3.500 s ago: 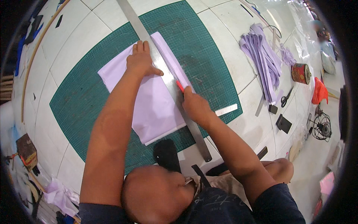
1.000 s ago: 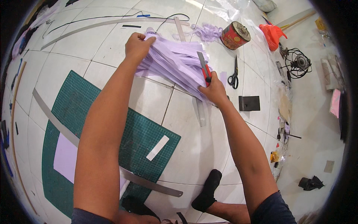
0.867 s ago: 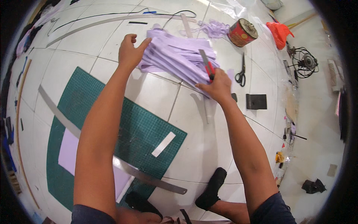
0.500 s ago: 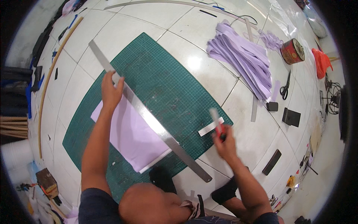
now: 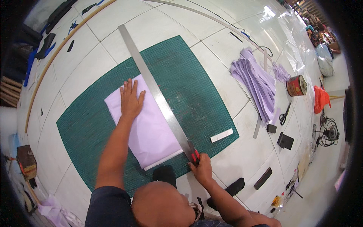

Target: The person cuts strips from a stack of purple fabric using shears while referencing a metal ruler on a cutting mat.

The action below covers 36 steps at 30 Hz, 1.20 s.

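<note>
My left hand (image 5: 131, 101) lies flat with fingers spread on a folded stack of lilac fabric (image 5: 153, 132), left of a long steel ruler (image 5: 160, 100). The fabric rests on a green gridded cutting mat (image 5: 200, 102). Slanting across the mat, the ruler runs along the fabric's right edge, its far end past the mat. My right hand (image 5: 202, 169) is closed round a red and black utility knife (image 5: 194, 156) by the ruler's near end. Whether its blade touches the fabric is hidden. A small white strip (image 5: 221, 135) lies at the mat's right corner.
On the tiled floor to the right are a pile of lilac fabric strips (image 5: 255, 89), a round tin (image 5: 296, 85), black scissors (image 5: 284, 114) and several dark blocks. A long wooden rod (image 5: 51, 64) curves along the left. A fan (image 5: 329, 133) stands far right.
My left hand has left the ruler and now lies on the fabric. My right hand has brought the knife left, from near the white strip to the ruler's near end. The view has shifted.
</note>
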{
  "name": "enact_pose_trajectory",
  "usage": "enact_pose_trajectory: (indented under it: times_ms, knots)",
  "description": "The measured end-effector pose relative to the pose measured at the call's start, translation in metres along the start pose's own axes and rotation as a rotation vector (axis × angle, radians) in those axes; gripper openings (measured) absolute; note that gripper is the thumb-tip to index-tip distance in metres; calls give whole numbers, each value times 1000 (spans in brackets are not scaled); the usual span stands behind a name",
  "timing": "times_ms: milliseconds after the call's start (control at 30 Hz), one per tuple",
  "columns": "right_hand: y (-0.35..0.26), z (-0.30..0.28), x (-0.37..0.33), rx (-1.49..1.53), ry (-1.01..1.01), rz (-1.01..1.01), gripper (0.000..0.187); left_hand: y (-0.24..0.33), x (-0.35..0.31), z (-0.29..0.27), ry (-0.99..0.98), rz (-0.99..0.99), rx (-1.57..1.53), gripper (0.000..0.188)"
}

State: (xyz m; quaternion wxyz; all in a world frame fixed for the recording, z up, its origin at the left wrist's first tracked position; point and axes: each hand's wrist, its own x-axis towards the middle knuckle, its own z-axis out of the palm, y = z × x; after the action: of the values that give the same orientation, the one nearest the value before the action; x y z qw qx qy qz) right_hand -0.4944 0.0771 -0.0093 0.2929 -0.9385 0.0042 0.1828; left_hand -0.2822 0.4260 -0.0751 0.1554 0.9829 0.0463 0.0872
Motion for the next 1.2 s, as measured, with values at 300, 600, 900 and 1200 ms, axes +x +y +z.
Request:
enact_pose_trajectory:
  times_ms: [300, 600, 900, 1200]
  knots:
    - [-6, 6, -12, 43, 48, -79, 46, 0, 0, -7, -7, -22, -54, 57]
    - [-19, 5, -35, 61, 41, -31, 46, -1, 1, -2, -6, -33, -85, 50]
    - [-3, 22, -30, 42, 28, -10, 47, -3, -1, -3, -8, -14, -78, 48]
    - [24, -125, 12, -7, -212, 98, 41, -10, 1, -2, -4, -24, -25, 48]
